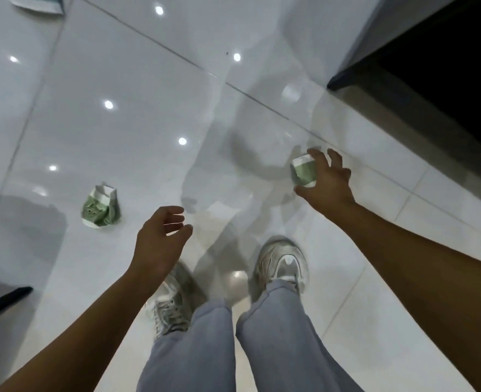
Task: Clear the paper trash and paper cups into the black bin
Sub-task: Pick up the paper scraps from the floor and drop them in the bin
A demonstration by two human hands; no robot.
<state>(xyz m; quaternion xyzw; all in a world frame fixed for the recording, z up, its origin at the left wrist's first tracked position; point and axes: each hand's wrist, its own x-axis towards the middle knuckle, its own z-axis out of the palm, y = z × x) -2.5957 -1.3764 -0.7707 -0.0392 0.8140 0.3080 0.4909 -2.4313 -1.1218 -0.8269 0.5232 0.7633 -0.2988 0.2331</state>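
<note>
Left hand (160,239) hangs loosely curled, empty; right hand (325,181) grips a green paper cup (303,172); another crushed cup (100,207) lies on the floor (120,80).

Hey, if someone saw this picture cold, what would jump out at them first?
Probably the right hand, stretched out over the glossy white floor with its fingers curled round a green-and-white paper cup. Next, the crumpled green-and-white paper cup lying on the tiles at left, beyond the empty left hand. Below, two grey sneakers and grey trousers.
</note>
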